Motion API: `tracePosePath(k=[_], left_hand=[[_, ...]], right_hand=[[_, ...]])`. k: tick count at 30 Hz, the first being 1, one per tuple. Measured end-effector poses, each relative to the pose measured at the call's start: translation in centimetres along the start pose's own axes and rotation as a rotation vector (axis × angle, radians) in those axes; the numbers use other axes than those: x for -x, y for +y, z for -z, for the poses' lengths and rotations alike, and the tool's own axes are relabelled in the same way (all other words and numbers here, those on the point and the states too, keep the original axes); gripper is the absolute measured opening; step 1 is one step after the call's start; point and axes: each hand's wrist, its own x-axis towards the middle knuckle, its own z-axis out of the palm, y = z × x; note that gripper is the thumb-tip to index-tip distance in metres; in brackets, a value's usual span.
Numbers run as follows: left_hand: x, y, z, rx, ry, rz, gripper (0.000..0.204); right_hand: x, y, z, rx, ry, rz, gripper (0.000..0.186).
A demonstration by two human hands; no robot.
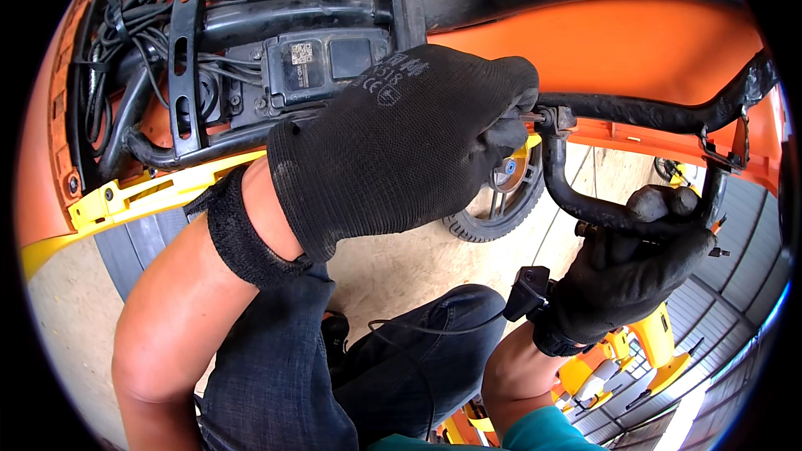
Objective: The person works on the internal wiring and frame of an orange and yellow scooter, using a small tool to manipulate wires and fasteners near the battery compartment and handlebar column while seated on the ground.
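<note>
Head view, left to right. Far left: loose bundle of wires (104,100) inside an orange body. Then a black box (326,68) on the frame, yellow trim (159,192) running below it.

Left hand (409,146), black glove, back up, reaches across the middle. Thumb and fingers pinched together, no gap seen, around one end of a small metal pin (536,118). Most of that end is hidden by the glove; can't tell if it's a bolt or a tool tip. Wheel (505,205) on the floor side beyond, partly covered by the hand.

Pin lies just right of the left fingertips, long axis roughly sideways, in line with the reach, its other end meeting a small bracket (563,121) at the top of a bent black tube (576,198). That in-line lie between fingertips and bracket is the key relation. Left hand is clearly nearer the pin; right hand is well apart, lower and farther right.

Tube drops from the bracket, then bends right. Right hand (631,263), also gloved, has its fingers curled around this lower run, palm below. Orange panel (601,54) above.
</note>
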Motion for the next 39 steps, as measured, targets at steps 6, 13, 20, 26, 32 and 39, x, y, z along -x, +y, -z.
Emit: tracePosePath(k=[6, 13, 20, 26, 32, 39], left_hand=[[0.2, 0.8, 0.1, -0.198, 0.023, -0.086, 0.034], [-0.3, 1.5, 0.4, -0.22, -0.083, -0.025, 0.032], [0.0, 1.4, 0.0, -0.253, -0.024, -0.053, 0.031], [-0.1, 1.2, -0.1, -0.282, 0.007, -0.088, 0.033], [-0.7, 2.3, 0.7, -0.425, -0.167, -0.058, 0.032], [-0.2, 1.5, 0.4, -0.244, -0.063, -0.036, 0.034]], right_hand=[[0.2, -0.1, 0.3, 0.558, -0.116, 0.231, 0.067], [0.2, -0.5, -0.8, -0.028, 0.109, -0.076, 0.062], [0.4, 0.2, -1.0, 0.76, -0.031, 0.411, 0.057], [0.2, -0.1, -0.9, 0.902, -0.081, 0.474, 0.076], [0.3, -0.1, -0.6, 0.879, -0.104, 0.489, 0.084], [0.1, -1.8, -2.8, 0.4, 0.23, -0.059, 0.054]])
